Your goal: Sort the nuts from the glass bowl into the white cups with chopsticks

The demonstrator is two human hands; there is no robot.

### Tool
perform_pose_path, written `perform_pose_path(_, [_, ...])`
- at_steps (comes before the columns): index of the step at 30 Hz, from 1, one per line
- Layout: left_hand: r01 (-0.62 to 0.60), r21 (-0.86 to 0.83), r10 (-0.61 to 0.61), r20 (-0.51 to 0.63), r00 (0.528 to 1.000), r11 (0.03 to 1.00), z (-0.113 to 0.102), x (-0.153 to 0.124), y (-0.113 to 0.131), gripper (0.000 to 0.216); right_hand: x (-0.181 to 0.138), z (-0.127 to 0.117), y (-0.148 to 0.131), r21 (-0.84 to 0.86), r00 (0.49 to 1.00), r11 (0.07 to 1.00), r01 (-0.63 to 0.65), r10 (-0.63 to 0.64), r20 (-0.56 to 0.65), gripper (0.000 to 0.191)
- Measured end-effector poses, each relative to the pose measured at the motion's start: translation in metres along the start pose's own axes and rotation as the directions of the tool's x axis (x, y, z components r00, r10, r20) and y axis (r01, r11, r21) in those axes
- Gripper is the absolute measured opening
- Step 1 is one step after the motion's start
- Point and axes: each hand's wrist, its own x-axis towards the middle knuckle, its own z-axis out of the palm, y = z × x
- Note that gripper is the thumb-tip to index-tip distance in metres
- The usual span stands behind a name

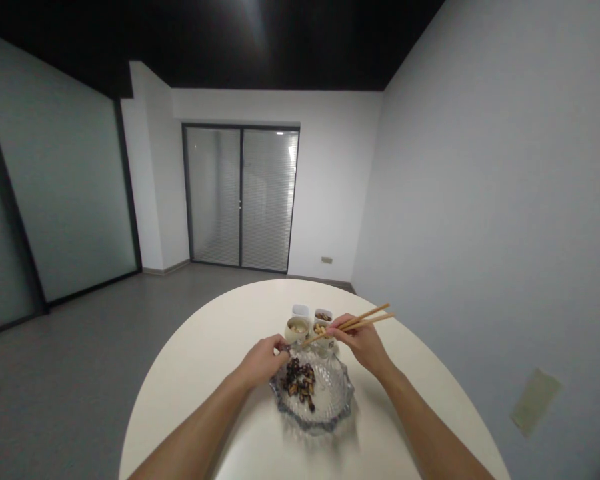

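My right hand is closed around a pair of wooden chopsticks; their tips point left toward a small round cup. My left hand rests curled at the upper left rim of a clear glass bowl, fingertips pinched at the rim; what they hold, if anything, is too small to make out. Inside the bowl lies a pile of dark brown pieces. Behind the bowl stand small white containers: one empty-looking, one with dark bits, one with pale nuts.
Everything sits on a round white table whose far edge curves just behind the containers. A white wall runs close on the right. Grey floor and frosted glass doors lie beyond.
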Motion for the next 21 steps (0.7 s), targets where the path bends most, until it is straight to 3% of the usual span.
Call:
perform_pose_path(6, [0.007, -0.014, -0.007, 0.006, 1.000, 1.000, 0.001, -0.002, 0.005, 0.023, -0.031, -0.009, 0.006, -0.079, 0.998, 0.996, -0.045, 0.048, 0.039, 0.025])
perform_pose_path(11, [0.003, -0.026, -0.003, 0.000, 1.000, 1.000, 0.003, -0.002, 0.005, 0.021, -0.034, -0.017, 0.008, -0.064, 0.997, 0.995, -0.072, 0.073, 0.010, 0.026])
perform_pose_path(21, [0.007, -0.019, -0.007, 0.001, 1.000, 1.000, 0.002, -0.002, 0.003, 0.022, -0.039, -0.012, 0.008, -0.089, 0.988, 0.992, -0.084, 0.094, 0.120, 0.025])
